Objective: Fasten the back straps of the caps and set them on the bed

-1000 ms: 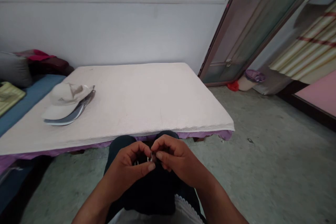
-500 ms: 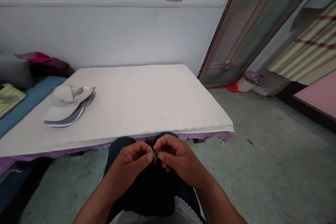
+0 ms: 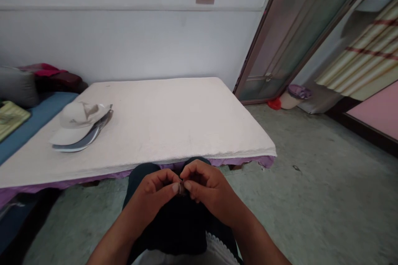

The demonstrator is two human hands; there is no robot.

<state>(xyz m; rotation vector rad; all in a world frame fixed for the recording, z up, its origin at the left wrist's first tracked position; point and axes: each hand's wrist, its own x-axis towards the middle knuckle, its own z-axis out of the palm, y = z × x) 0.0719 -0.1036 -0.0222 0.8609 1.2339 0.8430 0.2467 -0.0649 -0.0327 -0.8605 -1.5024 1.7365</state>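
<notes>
My left hand (image 3: pixel 159 188) is closed in a pinch, thumb against index finger, over my dark-clothed lap. From its fingertips shows a small, thin, curved, pale thing (image 3: pixel 180 189), too small to name. My right hand (image 3: pixel 203 182) is pinched as well, its thumb and fingertips nearly meeting those of the left. What its fingertips grip is mostly hidden by the fingers. Both hands are just in front of the near edge of a low bed with a white cover (image 3: pixel 174 124).
On the bed's left part lies a stack of caps (image 3: pixel 77 124), a white one on top. Farther left are a grey pillow (image 3: pixel 17 87) and a blue mat (image 3: pixel 46 112). A sliding door (image 3: pixel 264 49) and a bin (image 3: pixel 292 97) stand at right.
The hands stay together at almost the same spot. My right fingertips have shifted slightly left, closer against the small curved thing. The camera view has moved a little.
</notes>
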